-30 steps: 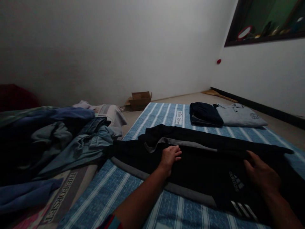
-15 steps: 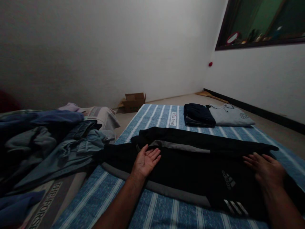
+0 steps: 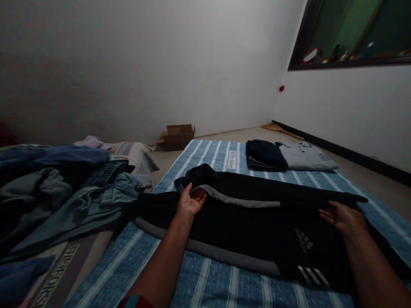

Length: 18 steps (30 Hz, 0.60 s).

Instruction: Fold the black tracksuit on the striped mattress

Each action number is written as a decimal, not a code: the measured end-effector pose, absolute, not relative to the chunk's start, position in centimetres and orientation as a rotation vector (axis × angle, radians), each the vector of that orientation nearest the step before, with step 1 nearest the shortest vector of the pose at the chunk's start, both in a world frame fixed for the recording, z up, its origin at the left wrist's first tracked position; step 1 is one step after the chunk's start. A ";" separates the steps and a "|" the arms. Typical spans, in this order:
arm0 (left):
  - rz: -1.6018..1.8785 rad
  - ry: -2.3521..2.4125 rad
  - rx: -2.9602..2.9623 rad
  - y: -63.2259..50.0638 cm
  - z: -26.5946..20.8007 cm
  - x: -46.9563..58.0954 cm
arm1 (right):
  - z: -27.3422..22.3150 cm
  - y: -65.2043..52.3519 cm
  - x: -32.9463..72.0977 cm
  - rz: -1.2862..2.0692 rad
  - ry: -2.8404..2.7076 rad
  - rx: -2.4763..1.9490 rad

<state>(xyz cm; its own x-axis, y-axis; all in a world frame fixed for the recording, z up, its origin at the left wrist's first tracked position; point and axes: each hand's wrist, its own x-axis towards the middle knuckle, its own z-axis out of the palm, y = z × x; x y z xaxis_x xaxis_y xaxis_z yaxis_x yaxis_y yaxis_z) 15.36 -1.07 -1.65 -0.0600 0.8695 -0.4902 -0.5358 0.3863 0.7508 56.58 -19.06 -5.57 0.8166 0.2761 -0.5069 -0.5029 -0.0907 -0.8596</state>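
Black track pants (image 3: 244,231) with grey side stripes, an adidas logo and three white bars lie stretched out across the bed, the narrow leg ends at the left. My left hand (image 3: 192,204) is palm up at the far leg, open, its fingertips tucked at the grey-striped edge, where the cloth bulges upward. Over the wider right end, my right hand (image 3: 345,219) reaches in with its fingers stretched out and apart, touching or just above the black cloth. Part of the right end is hidden behind my right forearm.
The blue striped sheet (image 3: 205,282) covers the bed. Folded dark navy clothing (image 3: 266,155) and a folded grey polo shirt (image 3: 306,156) lie at its far side. A heap of clothes with light-blue jeans (image 3: 86,209) is at left. A cardboard box (image 3: 178,137) stands by the wall.
My left hand has moved slightly up and left to the far leg's striped edge, and the cloth there has risen into a hump. My right hand has shifted a little left.
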 end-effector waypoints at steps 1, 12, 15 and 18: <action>1.187 1.146 0.385 -0.8 -1.4 15.3 | -5.4 -19.0 56.5 0.649 0.184 -1.522; 1.643 1.626 1.018 -1.4 1.7 11.1 | -3.6 -23.7 53.3 0.432 -0.108 -1.210; 1.501 1.884 1.213 -2.8 0.2 8.5 | -3.9 -25.7 51.6 0.432 -0.094 -1.227; 1.497 1.783 1.050 -3.5 -1.0 7.3 | -4.1 -27.1 50.2 0.458 -0.089 -1.268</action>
<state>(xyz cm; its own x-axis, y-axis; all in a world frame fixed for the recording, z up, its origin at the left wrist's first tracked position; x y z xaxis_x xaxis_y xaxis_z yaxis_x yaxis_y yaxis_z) 7.29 -3.48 -1.01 -0.5223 0.8510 0.0546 0.2009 0.0606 0.9777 50.15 -27.14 -4.13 0.9067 0.3792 -0.1847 -0.2828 0.2217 -0.9332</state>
